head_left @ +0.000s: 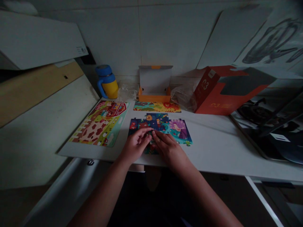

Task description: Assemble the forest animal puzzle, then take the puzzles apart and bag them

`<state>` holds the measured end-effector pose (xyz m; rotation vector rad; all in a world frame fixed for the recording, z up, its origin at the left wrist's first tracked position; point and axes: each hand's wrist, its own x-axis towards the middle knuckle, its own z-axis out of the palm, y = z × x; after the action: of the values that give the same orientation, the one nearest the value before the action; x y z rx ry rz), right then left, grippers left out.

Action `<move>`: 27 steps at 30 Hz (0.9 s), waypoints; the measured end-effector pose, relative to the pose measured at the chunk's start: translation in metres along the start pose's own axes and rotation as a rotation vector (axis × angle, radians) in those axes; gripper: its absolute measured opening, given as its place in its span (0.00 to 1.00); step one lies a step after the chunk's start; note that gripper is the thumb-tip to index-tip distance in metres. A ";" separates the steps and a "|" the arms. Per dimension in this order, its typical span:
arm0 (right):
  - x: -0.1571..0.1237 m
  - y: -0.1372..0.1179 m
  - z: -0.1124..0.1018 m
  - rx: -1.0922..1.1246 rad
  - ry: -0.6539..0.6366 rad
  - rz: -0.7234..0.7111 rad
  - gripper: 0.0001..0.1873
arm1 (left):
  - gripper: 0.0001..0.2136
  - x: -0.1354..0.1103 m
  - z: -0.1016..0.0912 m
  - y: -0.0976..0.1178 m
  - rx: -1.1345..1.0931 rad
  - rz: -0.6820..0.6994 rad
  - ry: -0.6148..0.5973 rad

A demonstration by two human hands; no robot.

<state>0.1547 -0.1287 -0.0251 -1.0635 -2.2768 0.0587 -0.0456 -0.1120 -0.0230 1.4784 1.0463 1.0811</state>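
Note:
A partly joined jigsaw puzzle (163, 121) in dark blue, teal and purple lies flat on the table in front of me. Over its near middle, my left hand (138, 142) has its thumb and fingers closed at a small dark puzzle piece (150, 133). From the other side my right hand (169, 147) meets it, fingers bent together and fingertips at the same piece; its thumb is hidden. Both hands cover part of the puzzle. One green-edged piece (188, 143) shows at the puzzle's right lower corner.
A farm picture board (99, 124) lies left, and a yellow animal picture strip (157, 107) behind the puzzle. Along the wall stand a blue-yellow jug (107, 82), an open orange box (154, 98), clear plastic bags (183, 96) and a red carton (213, 97). Black equipment (272, 138) sits right.

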 end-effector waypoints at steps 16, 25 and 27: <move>0.002 0.005 -0.009 0.267 0.102 0.230 0.22 | 0.24 -0.003 0.007 -0.010 -0.098 0.159 -0.089; -0.005 0.012 0.007 0.077 0.036 0.209 0.22 | 0.29 -0.008 0.013 0.001 0.427 0.246 -0.070; -0.006 0.012 0.009 0.073 0.039 0.199 0.23 | 0.30 -0.009 0.013 0.003 0.449 0.256 -0.077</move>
<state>0.1610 -0.1227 -0.0387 -1.2378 -2.1113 0.1995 -0.0345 -0.1238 -0.0228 2.0425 1.1137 0.9917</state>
